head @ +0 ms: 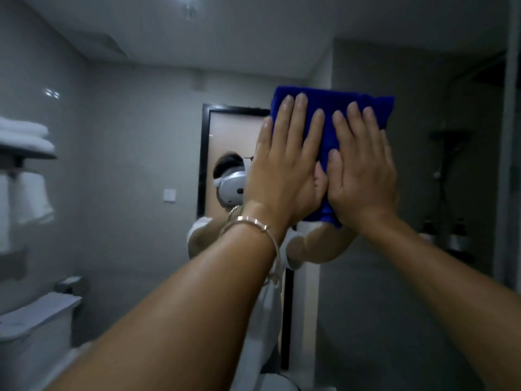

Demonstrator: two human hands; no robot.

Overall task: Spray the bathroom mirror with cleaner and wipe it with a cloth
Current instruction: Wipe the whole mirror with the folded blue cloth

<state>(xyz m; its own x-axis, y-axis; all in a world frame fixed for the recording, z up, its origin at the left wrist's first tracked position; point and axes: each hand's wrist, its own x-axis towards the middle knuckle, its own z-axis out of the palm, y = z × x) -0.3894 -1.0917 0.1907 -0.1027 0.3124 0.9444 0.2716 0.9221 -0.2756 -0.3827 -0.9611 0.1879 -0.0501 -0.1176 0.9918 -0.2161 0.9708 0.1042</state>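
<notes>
1. A folded blue microfibre cloth (332, 108) lies flat against the bathroom mirror (127, 136), with both hands pressed over it.
2. The left hand (282, 176) covers the cloth's left half. Its palm is flat and its fingers (296, 119) are straight, pointing up and lying close together. The little finger sits at the cloth's left edge, and I cannot tell whether it is on the cloth or the glass.
3. The right hand (363, 176) covers the cloth's right half. It is also flat, with its fingers (355, 122) straight and nearly touching one another. Its thumb lies just beside the left thumb, at the cloth's middle.
4. Neither hand curls round the cloth; both press it flat.
5. A thin silver bracelet (253, 221) circles the left wrist, below the cloth.
6. In the reflection left of the cloth are a dark-framed door (234, 136), a white headset (231, 187) on the person's head and a small wall plate (169, 195). They are too blurred for any marking to be read.
7. Far left of the cloth, the reflection shows folded white towels (25, 136) on a shelf. A toilet tank (36, 320) stands below them.
</notes>
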